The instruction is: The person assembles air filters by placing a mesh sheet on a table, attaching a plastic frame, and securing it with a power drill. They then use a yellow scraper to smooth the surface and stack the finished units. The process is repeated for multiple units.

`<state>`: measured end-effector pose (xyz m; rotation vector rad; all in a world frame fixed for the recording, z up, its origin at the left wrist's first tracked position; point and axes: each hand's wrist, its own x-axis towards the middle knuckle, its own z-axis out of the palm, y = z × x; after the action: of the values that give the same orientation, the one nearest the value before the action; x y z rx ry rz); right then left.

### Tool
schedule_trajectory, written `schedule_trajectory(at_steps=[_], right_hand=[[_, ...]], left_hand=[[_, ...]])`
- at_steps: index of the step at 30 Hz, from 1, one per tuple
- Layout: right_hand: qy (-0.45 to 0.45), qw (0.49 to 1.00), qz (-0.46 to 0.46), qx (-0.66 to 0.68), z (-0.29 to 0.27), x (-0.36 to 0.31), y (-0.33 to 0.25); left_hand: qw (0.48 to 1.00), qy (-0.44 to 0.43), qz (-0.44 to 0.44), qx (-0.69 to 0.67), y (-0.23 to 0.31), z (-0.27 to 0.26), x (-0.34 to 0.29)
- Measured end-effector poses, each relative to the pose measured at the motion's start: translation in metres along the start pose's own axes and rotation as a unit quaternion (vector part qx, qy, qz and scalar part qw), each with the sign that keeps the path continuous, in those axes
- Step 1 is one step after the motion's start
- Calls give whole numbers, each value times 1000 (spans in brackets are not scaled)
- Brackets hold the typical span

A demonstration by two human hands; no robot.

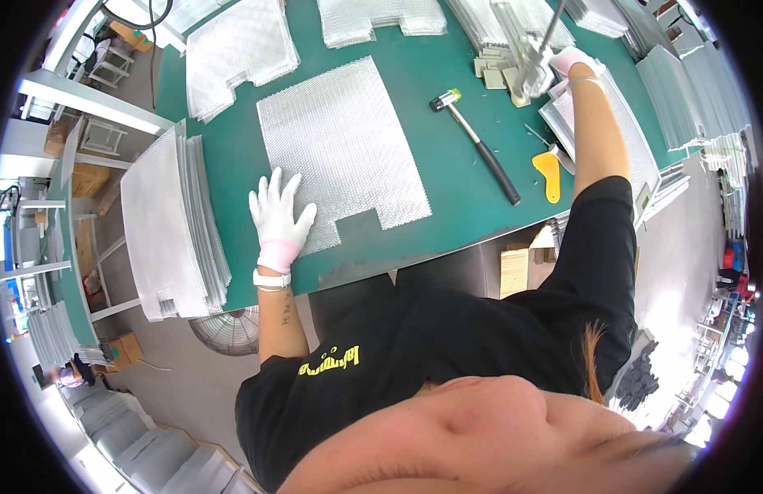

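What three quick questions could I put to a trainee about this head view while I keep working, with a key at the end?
1. Multiple choice: what does the left hand lie on?
A) a floor fan
B) a mesh sheet
C) a cardboard box

2. True or false: the hammer lies between that mesh sheet and the yellow tool.

3. Fill in the colour: on the left hand, the white glove ends in a ____ cuff at the wrist.

Key: 1. B; 2. True; 3. pink.
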<state>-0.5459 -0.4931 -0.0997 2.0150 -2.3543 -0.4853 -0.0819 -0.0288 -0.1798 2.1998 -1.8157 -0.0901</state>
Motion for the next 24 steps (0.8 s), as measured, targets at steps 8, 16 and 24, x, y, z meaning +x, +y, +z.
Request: schedule_trajectory(at_steps=[8, 16, 24], right_hand=[[1, 992, 94, 86, 7, 6, -43], [26, 993, 49, 103, 37, 77, -1], [96, 977, 77, 173, -3, 9, -29]], left_hand=[[1000, -5, -7, 11, 0, -3, -4], [1000, 6, 20, -4, 2, 4, 6], [1000, 14, 6, 2, 0, 2, 0]])
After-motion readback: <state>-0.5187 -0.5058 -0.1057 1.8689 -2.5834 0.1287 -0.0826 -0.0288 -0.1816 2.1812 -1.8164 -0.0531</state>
